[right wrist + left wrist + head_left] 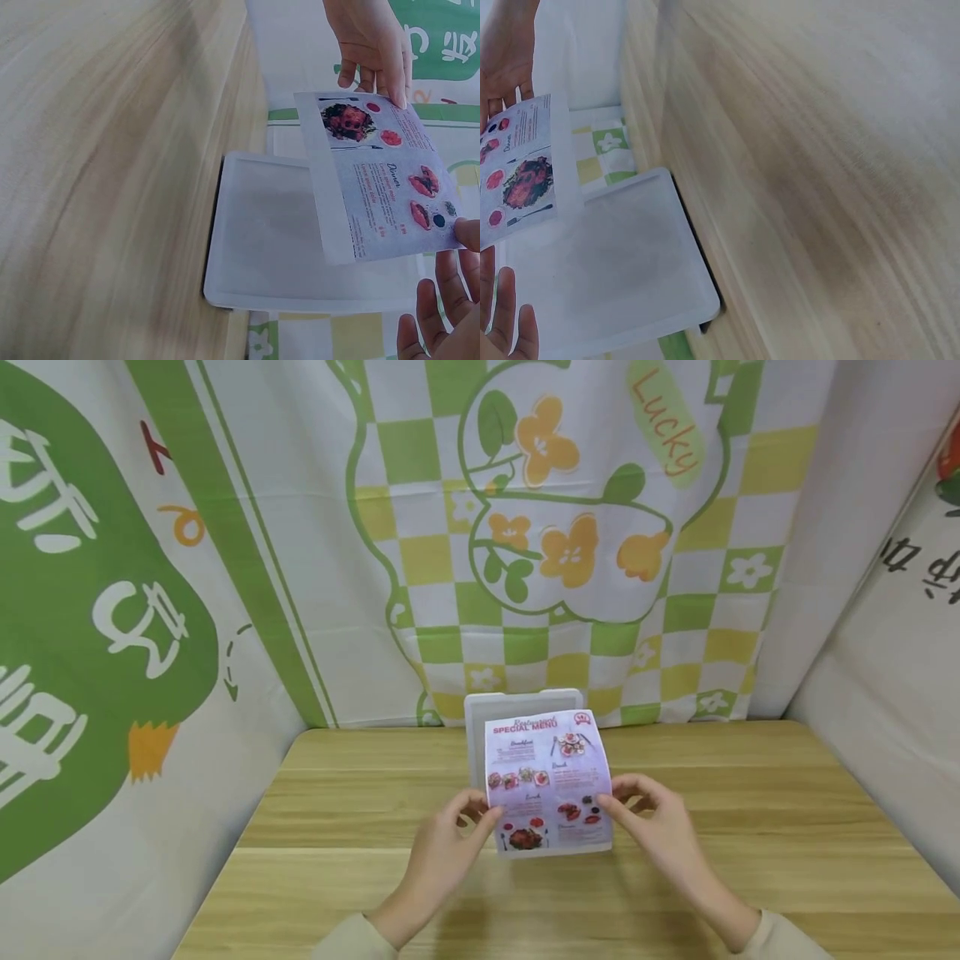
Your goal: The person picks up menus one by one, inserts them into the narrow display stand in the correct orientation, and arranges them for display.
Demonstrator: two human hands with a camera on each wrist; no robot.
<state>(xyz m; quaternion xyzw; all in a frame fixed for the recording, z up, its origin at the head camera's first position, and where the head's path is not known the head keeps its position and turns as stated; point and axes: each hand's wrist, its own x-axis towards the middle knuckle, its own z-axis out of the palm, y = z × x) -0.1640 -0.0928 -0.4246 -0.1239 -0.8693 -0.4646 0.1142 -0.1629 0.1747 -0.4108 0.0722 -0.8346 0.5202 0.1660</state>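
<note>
A printed menu sheet (551,785) headed "Special Menu" is held up between both hands, bowed slightly along its length. My left hand (450,843) pinches its left edge between thumb and fingers. On the opposite edge, my right hand (660,822) pinches with the thumb in front and the fingers behind. Behind the sheet stands a white framed board (476,735), upright and mostly hidden in the head view. Both wrist views show more of that board (622,262), a pale panel with a raised rim, apart from the sheet (382,180).
The wooden table (337,835) runs back to a hanging cloth (420,552) with green and yellow checks and flowers. Printed cloth walls (97,610) close in the left and right sides.
</note>
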